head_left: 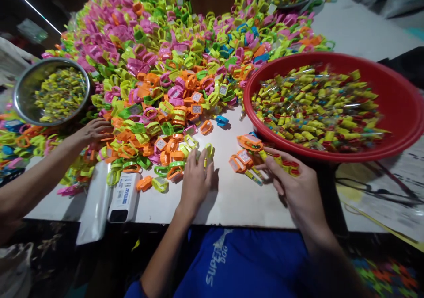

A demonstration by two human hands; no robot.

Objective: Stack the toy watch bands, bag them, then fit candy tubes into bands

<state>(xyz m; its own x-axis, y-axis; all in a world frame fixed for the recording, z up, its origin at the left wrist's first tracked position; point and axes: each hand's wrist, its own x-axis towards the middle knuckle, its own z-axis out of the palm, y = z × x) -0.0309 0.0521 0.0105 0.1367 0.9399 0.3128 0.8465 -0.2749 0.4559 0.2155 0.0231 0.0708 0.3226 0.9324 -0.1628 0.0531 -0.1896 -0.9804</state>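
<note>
As the right hand (293, 185) pinches yellow-wrapped sticks (276, 160) between thumb and fingers, right there by orange plastic bands (241, 160), the left hand (196, 183) has its fingers curled around a lime plastic band (208, 151) on the white table (232, 200)! Just up from the hands, the red basin (347, 58) brims with more wrapped sticks, and over on the left a co-worker's hand (93, 132) rests at the edge of a huge heap of pink, green and orange bands (149, 55), beside a steel bowl (24, 95) of yellow packets.
</note>
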